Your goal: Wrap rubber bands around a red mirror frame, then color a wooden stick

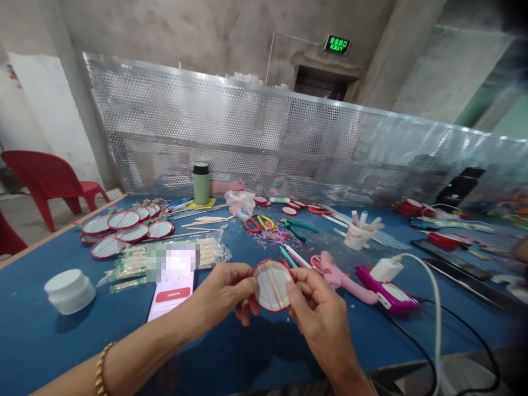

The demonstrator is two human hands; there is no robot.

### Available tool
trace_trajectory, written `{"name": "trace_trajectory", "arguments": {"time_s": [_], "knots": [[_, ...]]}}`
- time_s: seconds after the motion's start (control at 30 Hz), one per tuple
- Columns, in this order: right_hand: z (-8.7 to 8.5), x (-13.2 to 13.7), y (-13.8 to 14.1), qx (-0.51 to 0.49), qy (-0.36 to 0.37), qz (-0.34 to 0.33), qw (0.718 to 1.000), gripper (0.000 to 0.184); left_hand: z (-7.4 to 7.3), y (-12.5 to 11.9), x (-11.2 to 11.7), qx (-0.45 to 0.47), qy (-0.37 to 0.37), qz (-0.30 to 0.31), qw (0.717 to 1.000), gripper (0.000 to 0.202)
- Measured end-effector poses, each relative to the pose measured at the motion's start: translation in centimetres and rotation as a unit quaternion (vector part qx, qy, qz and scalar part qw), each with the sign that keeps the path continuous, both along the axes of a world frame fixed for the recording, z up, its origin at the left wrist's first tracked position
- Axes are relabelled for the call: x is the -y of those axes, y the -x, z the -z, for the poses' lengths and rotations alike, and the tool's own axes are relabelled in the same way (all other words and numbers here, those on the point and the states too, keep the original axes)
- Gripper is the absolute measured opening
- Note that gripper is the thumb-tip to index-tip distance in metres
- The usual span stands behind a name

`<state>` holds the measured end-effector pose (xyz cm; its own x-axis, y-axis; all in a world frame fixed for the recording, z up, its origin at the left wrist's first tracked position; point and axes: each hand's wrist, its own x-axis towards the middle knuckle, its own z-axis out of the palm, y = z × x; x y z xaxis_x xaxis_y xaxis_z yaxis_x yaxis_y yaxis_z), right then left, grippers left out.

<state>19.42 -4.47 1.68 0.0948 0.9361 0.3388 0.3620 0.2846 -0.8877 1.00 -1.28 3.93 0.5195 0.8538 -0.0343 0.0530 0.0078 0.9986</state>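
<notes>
A small round white disc (268,291) with a red rim is held up over the blue table, tilted toward me. Thin yellow and reddish lines cross its face. My left hand (235,289) pinches its left edge, and the thumb of my right hand (319,311) presses on the right edge. Fingers behind the disc are partly hidden. A lit phone (173,280) lies left of my left hand. Beyond the disc, cut pink and purple bits (274,237) are scattered near yellow-and-red-handled scissors or pliers (259,224) and green-handled pliers (301,225). A pink glue gun (340,278) rests beyond my right hand.
At left are a pile of red-rimmed discs (124,220), a white jar (70,291) and bagged sticks (210,250). A green bottle (201,184) stands before a perforated metal screen (239,121). To the right are a cup of markers (358,235) and a magenta power strip (398,300) with cables.
</notes>
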Motion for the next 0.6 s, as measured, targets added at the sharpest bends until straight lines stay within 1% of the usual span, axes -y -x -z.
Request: {"name": "trace_trajectory", "arguments": {"time_s": [0.1, 0.2, 0.33, 0.43, 0.6], "knots": [[0.5, -0.5, 0.1, -0.015, 0.010, -0.005, 1.000, 0.029, 0.2, 0.2, -0.2, 0.012, 0.008, -0.005, 1.000, 0.030], [1.0, -0.9, 0.1, -0.044, 0.026, -0.010, 0.999, 0.034, 0.5, 0.4, -0.5, 0.047, 0.030, 0.002, 0.998, 0.036], [1.4, -0.9, 0.1, -0.054, 0.038, -0.008, 0.998, 0.041, 0.7, 0.4, -0.6, 0.069, 0.055, 0.006, 0.996, 0.042], [1.8, -0.7, -0.1, -0.058, 0.042, -0.002, 0.997, 0.043, 0.7, 0.4, -0.5, 0.062, 0.050, 0.009, 0.997, 0.043], [2.5, -0.6, -0.4, -0.054, 0.030, 0.026, 0.998, 0.039, 0.8, 0.5, -0.6, 0.042, 0.012, -0.009, 0.999, 0.039]]}}
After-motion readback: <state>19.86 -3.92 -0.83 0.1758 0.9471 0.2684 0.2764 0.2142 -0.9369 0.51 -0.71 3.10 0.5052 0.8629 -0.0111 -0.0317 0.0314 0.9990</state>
